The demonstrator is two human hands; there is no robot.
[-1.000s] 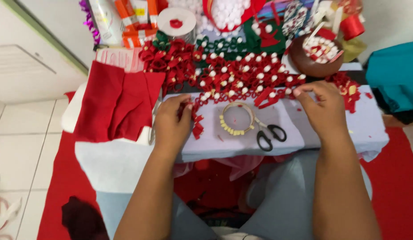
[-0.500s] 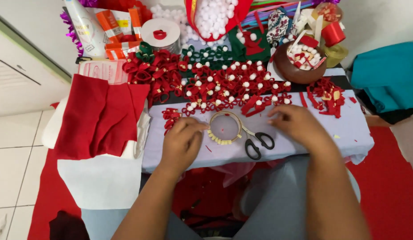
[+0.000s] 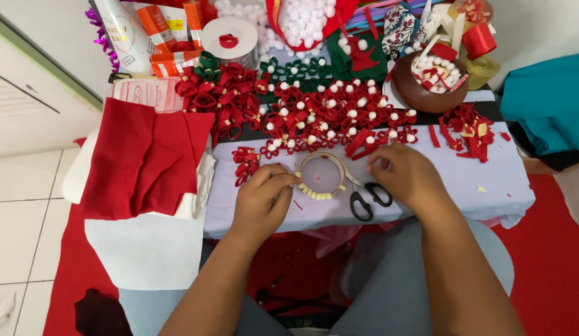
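My left hand (image 3: 263, 198) rests on the pale lilac table (image 3: 489, 186), its fingertips pinched at the left edge of a roll of tape (image 3: 322, 176) with small cut pieces hanging from its rim. My right hand (image 3: 404, 175) lies to the right of the roll, its fingers curled near a red felt strip (image 3: 362, 141). Black-handled scissors (image 3: 367, 199) lie between my hands, just below the roll. Behind them spreads a heap of red felt bows with white pompoms (image 3: 330, 118). A few plain red bows (image 3: 244, 163) sit by my left hand.
Folded red felt (image 3: 143, 155) lies on white sheets at the left. A brown bowl (image 3: 429, 84) of pompoms stands back right, with red scraps (image 3: 467, 127) beside it. Green bows (image 3: 296, 68), a ribbon spool (image 3: 230, 40), glue tubes (image 3: 159, 25) and a bag of white pompoms (image 3: 305, 18) line the back. Teal cloth (image 3: 548, 106) is at the right.
Both hands have come down and inward to the tape roll. My left hand has left the red bows and now pinches at the roll's edge.
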